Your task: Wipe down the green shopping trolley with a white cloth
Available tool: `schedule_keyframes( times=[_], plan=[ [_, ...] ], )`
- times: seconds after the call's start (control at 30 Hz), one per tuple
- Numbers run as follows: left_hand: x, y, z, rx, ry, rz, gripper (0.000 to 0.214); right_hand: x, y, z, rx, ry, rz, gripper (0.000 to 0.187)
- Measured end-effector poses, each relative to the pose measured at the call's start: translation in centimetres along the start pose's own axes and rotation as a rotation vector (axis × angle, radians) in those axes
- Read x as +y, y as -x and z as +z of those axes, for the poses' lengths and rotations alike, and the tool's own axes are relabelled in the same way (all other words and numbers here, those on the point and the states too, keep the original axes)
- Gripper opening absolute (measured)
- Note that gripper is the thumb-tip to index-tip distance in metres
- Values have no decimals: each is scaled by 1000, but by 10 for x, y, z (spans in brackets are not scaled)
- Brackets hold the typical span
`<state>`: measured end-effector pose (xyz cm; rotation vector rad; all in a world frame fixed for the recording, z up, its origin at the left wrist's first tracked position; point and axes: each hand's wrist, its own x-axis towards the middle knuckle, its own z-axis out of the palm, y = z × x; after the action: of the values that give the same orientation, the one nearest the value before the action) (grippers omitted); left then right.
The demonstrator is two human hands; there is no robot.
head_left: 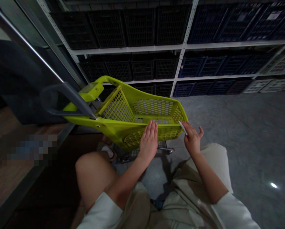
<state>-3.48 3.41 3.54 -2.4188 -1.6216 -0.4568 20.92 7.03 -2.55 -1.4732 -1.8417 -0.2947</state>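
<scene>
Lime-green plastic shopping trolley basket (130, 108) tilts at centre frame; left hand (148, 141) lies open, flat on its near mesh wall; right hand (192, 138) half-closed at the right corner, pinching a white slip (183, 128) beside the rim. Grey handle (68, 98) at left; black plastic crates (140, 28) on steel shelving (133, 49) along the top

Two hands (148, 139), one lime-green shopping trolley (118, 122) — three rows of crates (140, 27).
</scene>
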Motion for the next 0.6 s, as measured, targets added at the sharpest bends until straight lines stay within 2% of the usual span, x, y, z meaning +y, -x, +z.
schedule_keyframes(
  times=[0.1, 0.17, 0.3, 0.47, 0.53, 0.6],
  plan=[
    [0, 0, 0, 0, 3, -3, 70, 13, 5, 2, 14, 3, 75, 69],
    [1, 0, 0, 3, 6, -8, 70, 6, 4, 5, 37, -14, 132, 66],
    [2, -1, 1, 22, 9, -19, 70, -42, -2, 11, 60, -62, 179, 66],
    [2, -1, 5, 31, -25, -22, 63, -113, -18, 18, -66, -152, 64, 71],
    [2, -1, 7, 29, -35, -19, 64, -127, -22, 18, -113, -174, 36, 73],
    [2, -1, 6, 30, -37, -16, 65, -129, -24, 16, -141, -185, 13, 74]
  ],
)
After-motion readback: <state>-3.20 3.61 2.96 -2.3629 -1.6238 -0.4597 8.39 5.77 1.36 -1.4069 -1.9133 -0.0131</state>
